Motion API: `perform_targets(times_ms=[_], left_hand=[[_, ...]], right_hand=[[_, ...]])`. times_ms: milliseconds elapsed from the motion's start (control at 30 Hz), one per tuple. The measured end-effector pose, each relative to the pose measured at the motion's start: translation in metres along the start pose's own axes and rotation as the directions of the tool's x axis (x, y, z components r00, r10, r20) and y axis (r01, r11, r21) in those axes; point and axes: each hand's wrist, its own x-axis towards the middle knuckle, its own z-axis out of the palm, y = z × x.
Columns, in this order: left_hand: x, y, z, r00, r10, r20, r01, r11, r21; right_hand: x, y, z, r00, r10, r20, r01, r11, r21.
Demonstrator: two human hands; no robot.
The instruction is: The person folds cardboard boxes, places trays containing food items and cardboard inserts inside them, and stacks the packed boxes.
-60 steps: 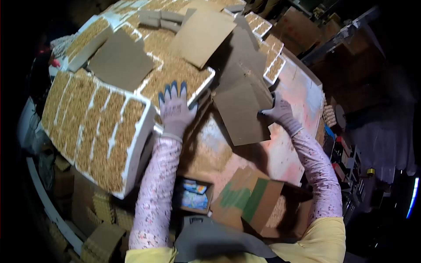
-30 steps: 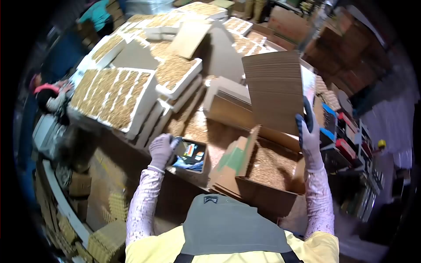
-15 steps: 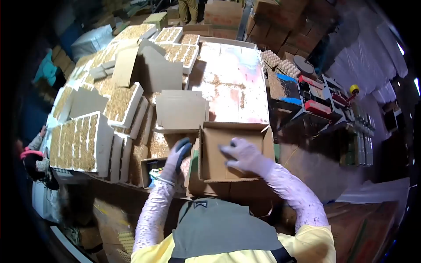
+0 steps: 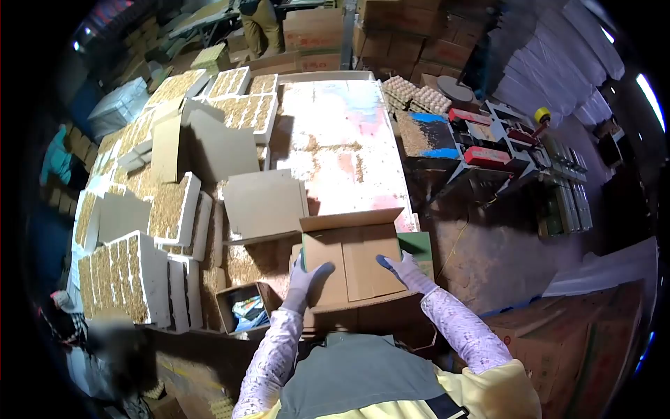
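On box, L+R hands open

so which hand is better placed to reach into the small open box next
Left, probably: the left hand is nearer the small open box, while the right hand is across the carton.

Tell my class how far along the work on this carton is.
Done: the carton has two flaps apparently folded inward. In hand: the left hand and right hand are at its sides. Left: the far flap stands raised, so folding it probably remains.
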Motion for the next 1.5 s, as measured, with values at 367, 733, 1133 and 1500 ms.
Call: perform_targets(times_ms=[367,733,1133,1500], left_hand=[[0.044,0.043,0.081,0.969,-0.076,0.233,0.128,0.968,-0.217],[-0.078,-0.005,0.012,0.878,-0.146,0.455,-0.466,-0.051,0.883],[-0.077,-0.025,-0.014,0.826,-0.036,0.563,-0.562,-0.140,0.815],[-0.097,0.026,-0.100,0.699,-0.033,0.714,-0.714,-0.085,0.695]], right_hand=[[0.094,-0.049,-0.168,0.926,-0.040,0.377,-0.302,0.523,0.797],[0.262,0.042,-0.077,0.997,-0.064,-0.037,0.074,0.878,0.473],[-0.032,0.145,-0.045,0.850,0.331,0.410,-0.523,0.432,0.735],[-0.001,0.224,0.026,0.963,0.259,-0.074,-0.226,0.927,0.301]])
